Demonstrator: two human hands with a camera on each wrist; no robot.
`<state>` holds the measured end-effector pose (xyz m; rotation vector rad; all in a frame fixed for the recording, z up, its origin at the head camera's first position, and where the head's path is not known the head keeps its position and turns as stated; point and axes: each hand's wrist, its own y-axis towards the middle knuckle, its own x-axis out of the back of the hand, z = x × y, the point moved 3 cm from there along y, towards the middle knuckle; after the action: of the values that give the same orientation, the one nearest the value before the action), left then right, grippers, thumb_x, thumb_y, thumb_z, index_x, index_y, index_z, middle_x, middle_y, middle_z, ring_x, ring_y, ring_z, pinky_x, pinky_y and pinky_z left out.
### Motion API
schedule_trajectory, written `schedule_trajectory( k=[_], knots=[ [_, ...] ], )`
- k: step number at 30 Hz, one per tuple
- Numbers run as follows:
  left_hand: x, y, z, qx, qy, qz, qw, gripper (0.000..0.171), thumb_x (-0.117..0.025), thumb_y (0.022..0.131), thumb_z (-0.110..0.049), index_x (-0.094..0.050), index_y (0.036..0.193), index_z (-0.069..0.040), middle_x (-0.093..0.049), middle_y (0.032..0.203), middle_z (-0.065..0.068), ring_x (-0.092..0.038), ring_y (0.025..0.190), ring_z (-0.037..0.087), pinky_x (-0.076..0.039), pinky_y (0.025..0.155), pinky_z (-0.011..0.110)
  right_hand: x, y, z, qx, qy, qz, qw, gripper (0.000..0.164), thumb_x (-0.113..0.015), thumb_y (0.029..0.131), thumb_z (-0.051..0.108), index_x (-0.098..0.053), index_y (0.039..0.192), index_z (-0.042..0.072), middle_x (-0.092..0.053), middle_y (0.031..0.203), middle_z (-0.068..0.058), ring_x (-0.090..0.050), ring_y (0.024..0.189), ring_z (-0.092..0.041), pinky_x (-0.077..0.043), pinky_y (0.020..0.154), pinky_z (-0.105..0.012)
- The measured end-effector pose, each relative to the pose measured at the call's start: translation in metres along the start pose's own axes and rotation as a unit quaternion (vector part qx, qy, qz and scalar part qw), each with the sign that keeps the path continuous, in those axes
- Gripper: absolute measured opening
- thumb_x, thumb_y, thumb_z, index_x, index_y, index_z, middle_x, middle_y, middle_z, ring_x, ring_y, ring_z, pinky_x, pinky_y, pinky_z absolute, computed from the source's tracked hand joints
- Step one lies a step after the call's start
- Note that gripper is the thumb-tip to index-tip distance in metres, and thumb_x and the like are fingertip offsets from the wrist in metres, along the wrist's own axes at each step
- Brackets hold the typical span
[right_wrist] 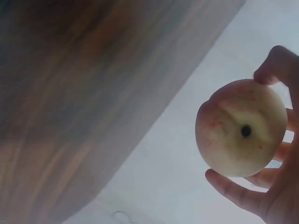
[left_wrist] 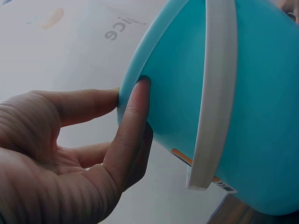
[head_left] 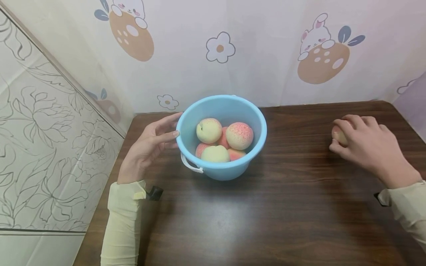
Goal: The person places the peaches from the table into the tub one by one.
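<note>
A light blue bucket point(head_left: 229, 170) with a white handle point(head_left: 191, 164) stands on the table, holding several pink and pale yellow-green peaches point(head_left: 239, 135). At its left side my left hand point(head_left: 149, 142) touches the rim with fairly straight fingers. In the left wrist view a fingertip point(left_wrist: 144, 86) rests on the outer wall just below the rim, beside the handle. Far to the right, my right hand point(head_left: 369, 142) grips another peach point(right_wrist: 240, 128) from above, low over the table; thumb and fingers lie round its sides.
The dark brown wooden table point(head_left: 293, 207) runs back to a wall covering point(head_left: 259, 48) with rabbit and flower prints. White panels point(head_left: 56, 147) with flower line drawings border it on the left.
</note>
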<state>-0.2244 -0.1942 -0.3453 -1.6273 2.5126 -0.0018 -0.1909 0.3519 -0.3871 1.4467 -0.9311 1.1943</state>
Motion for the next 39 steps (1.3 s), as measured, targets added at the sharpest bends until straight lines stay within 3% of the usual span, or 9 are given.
schedule_trajectory(
  k=[13, 22, 26, 33, 39],
  knots=[
    [0.000, 0.001, 0.000, -0.004, -0.001, 0.002, 1.0000, 0.061, -0.062, 0.096, 0.005, -0.048, 0.155, -0.006, -0.064, 0.126, 0.010, -0.072, 0.102, 0.018, -0.066, 0.085, 0.035, 0.037, 0.005, 0.059, 0.083, 0.051, -0.050, 0.994, 0.053, -0.069, 0.078, 0.032, -0.064, 0.128, 0.015, -0.059, 0.127, -0.017, -0.051, 0.111, -0.045, -0.045, 0.082, -0.063],
    [-0.001, -0.001, 0.001, -0.007, 0.007, 0.007, 0.9999, 0.061, -0.063, 0.098, 0.002, -0.048, 0.155, -0.008, -0.062, 0.135, 0.012, -0.072, 0.107, 0.022, -0.065, 0.088, 0.038, 0.061, 0.007, 0.092, 0.162, 0.066, -0.073, 0.982, 0.052, -0.066, 0.075, 0.033, -0.067, 0.124, 0.016, -0.062, 0.123, -0.012, -0.054, 0.110, -0.041, -0.048, 0.077, -0.057],
    [-0.001, -0.001, 0.001, -0.006, 0.008, 0.006, 0.9999, 0.061, -0.064, 0.098, 0.002, -0.048, 0.155, -0.009, -0.060, 0.139, 0.012, -0.072, 0.108, 0.023, -0.065, 0.089, 0.038, 0.073, 0.006, 0.109, 0.193, 0.069, -0.095, 0.974, 0.048, -0.061, 0.077, 0.035, -0.067, 0.121, 0.016, -0.063, 0.118, -0.010, -0.055, 0.107, -0.041, -0.048, 0.075, -0.055],
    [0.000, -0.001, 0.002, -0.005, 0.002, 0.006, 1.0000, 0.061, -0.064, 0.098, 0.001, -0.048, 0.155, -0.009, -0.059, 0.143, 0.011, -0.072, 0.108, 0.022, -0.065, 0.089, 0.037, 0.096, 0.002, 0.140, 0.250, 0.057, -0.165, 0.953, 0.049, -0.038, 0.088, 0.044, -0.067, 0.113, 0.014, -0.064, 0.109, -0.012, -0.057, 0.099, -0.040, -0.046, 0.069, -0.052],
    [-0.001, -0.003, 0.001, 0.003, 0.012, 0.003, 0.9999, 0.061, -0.066, 0.098, -0.001, -0.049, 0.155, -0.014, -0.055, 0.151, 0.012, -0.071, 0.112, 0.024, -0.064, 0.092, 0.037, 0.112, 0.004, 0.164, 0.277, 0.067, -0.201, 0.937, 0.046, -0.037, 0.089, 0.040, -0.068, 0.110, 0.013, -0.064, 0.106, -0.011, -0.057, 0.096, -0.039, -0.045, 0.068, -0.051]
  ],
)
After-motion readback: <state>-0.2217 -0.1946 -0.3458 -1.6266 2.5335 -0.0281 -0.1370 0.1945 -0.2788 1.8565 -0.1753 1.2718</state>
